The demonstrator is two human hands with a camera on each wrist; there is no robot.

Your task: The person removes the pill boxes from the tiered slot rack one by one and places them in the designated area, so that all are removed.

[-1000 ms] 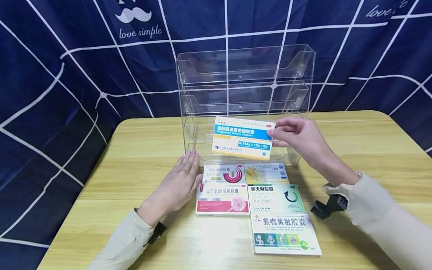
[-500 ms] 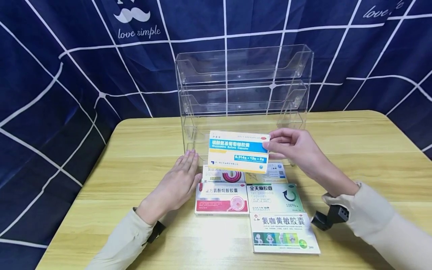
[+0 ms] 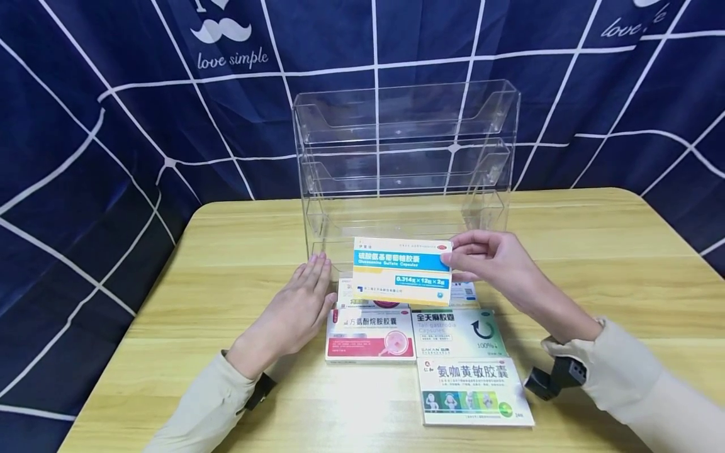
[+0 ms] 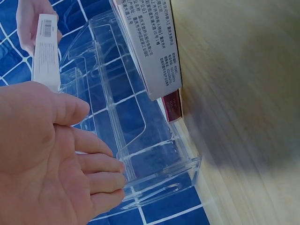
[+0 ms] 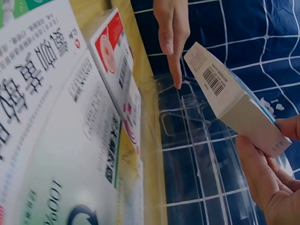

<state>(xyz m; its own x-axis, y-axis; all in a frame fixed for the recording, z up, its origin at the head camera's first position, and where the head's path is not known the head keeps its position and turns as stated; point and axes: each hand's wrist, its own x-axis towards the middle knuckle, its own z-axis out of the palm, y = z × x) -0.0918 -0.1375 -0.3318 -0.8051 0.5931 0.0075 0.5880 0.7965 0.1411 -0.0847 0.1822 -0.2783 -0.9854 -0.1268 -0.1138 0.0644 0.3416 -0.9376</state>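
Observation:
My right hand (image 3: 489,258) pinches the right end of a blue, white and yellow medicine box (image 3: 402,289), thumb on its front. The box is raised, its printed face toward me, before a clear acrylic rack (image 3: 404,170) with several tiers. It overlaps two medicine boxes on the table in the head view. In the right wrist view, the held box (image 5: 234,103) shows its barcode end. My left hand (image 3: 289,314) has straight fingers, the tips right at the rack's lower left front corner. In the left wrist view its palm (image 4: 51,154) shows, with nothing in it.
On the wooden table (image 3: 187,314) in front of the rack lie a red and white medicine box (image 3: 370,346), a green and white one (image 3: 453,343) and a white one with pictures (image 3: 476,402). A dark blue gridded curtain (image 3: 340,38) hangs behind the table.
My right hand has brought the held medicine box down and toward me, from in front of the rack to over the back row of boxes. The left hand has stayed at the rack corner.

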